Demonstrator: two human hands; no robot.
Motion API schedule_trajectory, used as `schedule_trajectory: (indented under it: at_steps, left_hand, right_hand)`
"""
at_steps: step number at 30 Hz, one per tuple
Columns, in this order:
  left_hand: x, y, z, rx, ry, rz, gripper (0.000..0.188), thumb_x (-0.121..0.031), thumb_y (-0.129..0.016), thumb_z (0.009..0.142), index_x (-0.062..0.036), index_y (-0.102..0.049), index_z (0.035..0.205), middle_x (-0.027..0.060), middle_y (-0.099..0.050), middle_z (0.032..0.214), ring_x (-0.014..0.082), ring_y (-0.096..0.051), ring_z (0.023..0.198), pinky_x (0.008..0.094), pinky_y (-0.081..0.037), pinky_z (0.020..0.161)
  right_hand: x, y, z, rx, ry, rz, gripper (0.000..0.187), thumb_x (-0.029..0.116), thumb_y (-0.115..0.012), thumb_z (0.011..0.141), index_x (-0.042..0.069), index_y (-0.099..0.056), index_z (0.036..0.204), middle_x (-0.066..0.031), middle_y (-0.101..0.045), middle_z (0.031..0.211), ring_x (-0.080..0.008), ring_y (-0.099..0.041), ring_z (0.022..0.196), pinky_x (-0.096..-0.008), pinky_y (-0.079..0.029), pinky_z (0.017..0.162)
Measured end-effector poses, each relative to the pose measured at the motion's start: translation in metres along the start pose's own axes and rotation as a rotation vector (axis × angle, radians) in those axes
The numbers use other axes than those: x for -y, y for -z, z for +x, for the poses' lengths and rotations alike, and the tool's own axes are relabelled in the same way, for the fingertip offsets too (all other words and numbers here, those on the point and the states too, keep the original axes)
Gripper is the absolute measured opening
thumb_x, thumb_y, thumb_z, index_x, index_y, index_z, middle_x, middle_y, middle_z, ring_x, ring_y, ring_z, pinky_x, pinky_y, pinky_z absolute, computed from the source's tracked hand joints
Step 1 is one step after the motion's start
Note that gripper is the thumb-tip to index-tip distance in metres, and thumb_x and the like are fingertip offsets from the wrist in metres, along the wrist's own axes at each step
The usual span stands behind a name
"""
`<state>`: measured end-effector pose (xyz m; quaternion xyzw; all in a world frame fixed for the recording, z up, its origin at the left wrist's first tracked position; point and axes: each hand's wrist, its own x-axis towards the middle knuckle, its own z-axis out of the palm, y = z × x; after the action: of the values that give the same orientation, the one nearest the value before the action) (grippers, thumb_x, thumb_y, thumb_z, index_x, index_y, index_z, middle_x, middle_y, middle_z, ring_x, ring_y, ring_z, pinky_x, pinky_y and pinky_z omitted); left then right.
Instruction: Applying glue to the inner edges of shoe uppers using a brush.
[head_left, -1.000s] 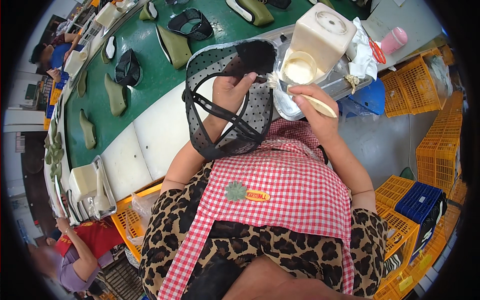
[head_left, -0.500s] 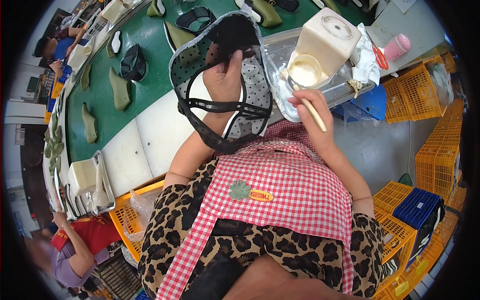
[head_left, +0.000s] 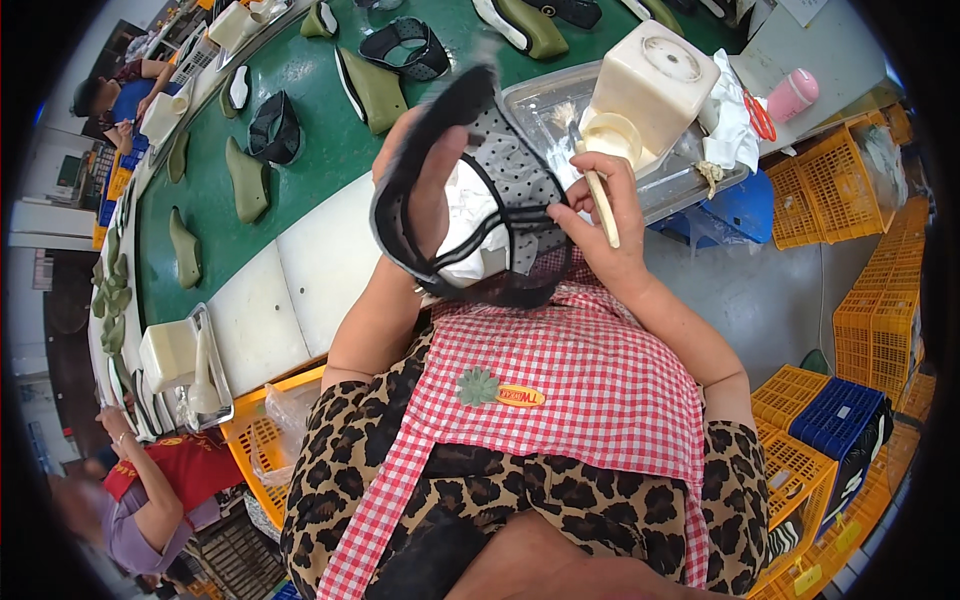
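My left hand (head_left: 432, 195) holds a black mesh shoe upper (head_left: 532, 185) with dots, dark edging and crossing straps. Its fingers are partly hidden by the upper, which is tilted and blurred along its far edge. Between the fingers of my right hand (head_left: 615, 220) is a brush (head_left: 602, 208) with a pale wooden handle. The brush's bristles point away from me, over the metal tray (head_left: 535, 92). My right fingertips also touch the upper's right edge. Close beyond them, a cream square container (head_left: 640, 75) with a round cup-like opening (head_left: 612, 130) stands in the tray.
Green shoe lasts (head_left: 248, 180) and black uppers (head_left: 274, 128) lie on the green table (head_left: 320, 100). White boards (head_left: 255, 310) line its near edge. Red scissors (head_left: 760, 115) and a pink bottle (head_left: 792, 94) sit right. Yellow crates (head_left: 790, 480) flank me; co-workers sit left.
The upper has turned and folded narrower, with my left hand shifting left around it. My right hand has moved slightly left and nearer, its fingers now at the upper's edge, the brush still held.
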<state>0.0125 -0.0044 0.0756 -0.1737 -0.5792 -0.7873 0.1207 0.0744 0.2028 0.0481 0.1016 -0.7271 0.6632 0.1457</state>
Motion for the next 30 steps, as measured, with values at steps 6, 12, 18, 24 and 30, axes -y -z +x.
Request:
schedule_trajectory:
  at_steps: [6, 12, 18, 24, 30]
  left_hand:
    - [0.002, 0.022, -0.012, 0.219, 0.238, 0.060, 0.056, -0.046, -0.051, 0.100, 0.0001, -0.055, 0.132, 0.0144, -0.065, 0.119, 0.0211, -0.063, 0.102, 0.0330, -0.055, 0.067]
    - [0.002, 0.023, -0.013, 0.413, 0.648, -0.265, 0.071, -0.053, -0.054, 0.096, -0.0073, -0.040, 0.148, 0.0171, -0.055, 0.136, 0.0241, -0.061, 0.109, 0.0325, -0.055, 0.068]
    - [0.020, 0.033, -0.018, 0.382, 0.623, -0.236, 0.070, -0.049, -0.062, 0.093, -0.0101, -0.043, 0.148, 0.0140, -0.059, 0.132, 0.0212, -0.059, 0.112, 0.0347, -0.049, 0.082]
    - [-0.005, 0.028, -0.017, 0.444, 0.652, -0.034, 0.074, -0.052, -0.057, 0.095, -0.0106, -0.034, 0.152, 0.0172, -0.052, 0.137, 0.0293, -0.057, 0.118, 0.0459, -0.057, 0.078]
    - [0.022, 0.036, -0.024, 0.487, 0.684, -0.728, 0.057, -0.037, -0.049, 0.103, -0.0212, -0.028, 0.154, 0.0237, -0.042, 0.147, 0.0392, -0.044, 0.135, 0.0629, -0.053, 0.088]
  right_hand:
    - [0.000, 0.002, 0.009, -0.028, 0.081, -0.134, 0.052, -0.005, -0.074, 0.076, 0.007, -0.053, 0.122, -0.0027, -0.047, 0.102, -0.0087, -0.054, 0.080, -0.0222, -0.046, 0.070]
    - [-0.011, 0.003, 0.008, 0.026, 0.067, -0.148, 0.052, -0.003, -0.074, 0.076, 0.007, -0.054, 0.123, -0.0034, -0.046, 0.103, -0.0098, -0.057, 0.081, -0.0239, -0.048, 0.072]
    - [-0.019, 0.004, 0.007, 0.060, 0.098, -0.203, 0.055, -0.006, -0.074, 0.073, 0.008, -0.054, 0.122, -0.0079, -0.046, 0.107, -0.0136, -0.059, 0.075, -0.0269, -0.050, 0.068]
    - [-0.026, 0.002, 0.002, 0.074, 0.053, -0.208, 0.056, -0.007, -0.075, 0.073, 0.009, -0.053, 0.122, -0.0082, -0.045, 0.108, -0.0133, -0.059, 0.075, -0.0275, -0.051, 0.068]
    - [-0.020, 0.008, 0.011, 0.100, 0.095, -0.245, 0.039, 0.002, -0.073, 0.080, 0.007, -0.061, 0.116, -0.0080, -0.054, 0.101, -0.0176, -0.061, 0.077, -0.0301, -0.050, 0.073]
